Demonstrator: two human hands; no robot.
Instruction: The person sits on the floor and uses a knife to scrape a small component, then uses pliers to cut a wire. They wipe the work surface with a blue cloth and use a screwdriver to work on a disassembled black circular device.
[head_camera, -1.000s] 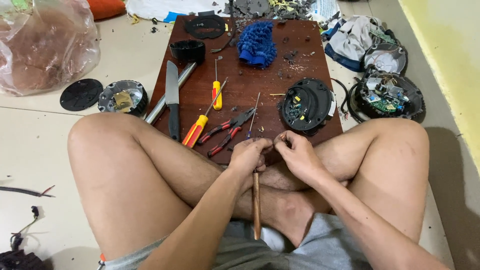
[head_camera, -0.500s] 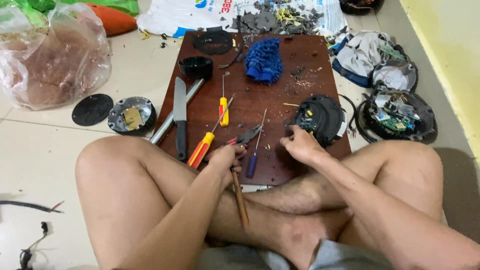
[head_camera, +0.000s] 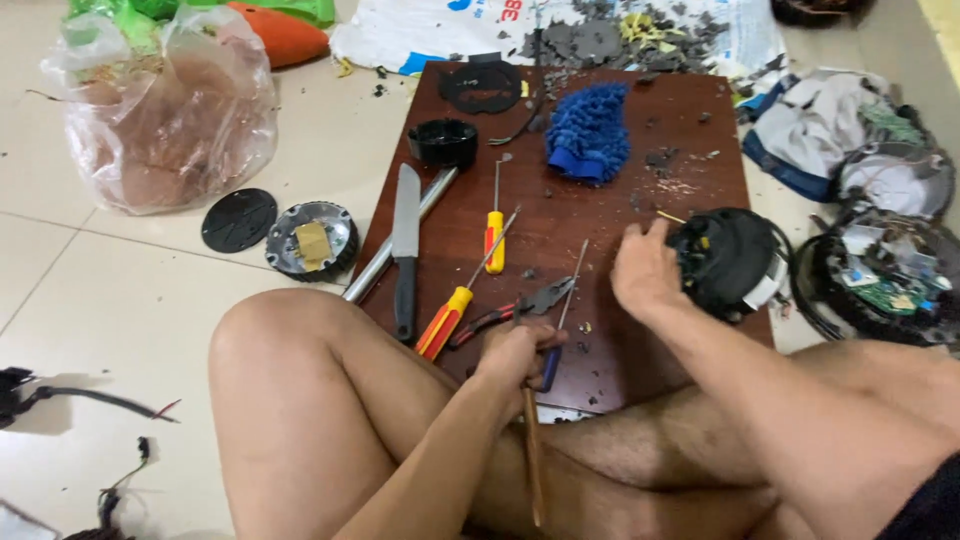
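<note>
I sit cross-legged in front of a dark brown board on the floor. My left hand is closed around a thin wooden-handled tool that points down over my leg. My right hand rests on the board, its fingers against a round black device with exposed parts. Just ahead of my left hand lie red-handled pliers and a blue-handled screwdriver.
On the board lie two orange-and-yellow screwdrivers, a knife, a metal rod, a blue mop cloth, a black cup and debris. A plastic bag and round parts sit left; opened devices sit right.
My right hand has moved from near my lap up and right to the round black device. My left hand still holds the wooden-handled tool. The view has tilted up the board.
</note>
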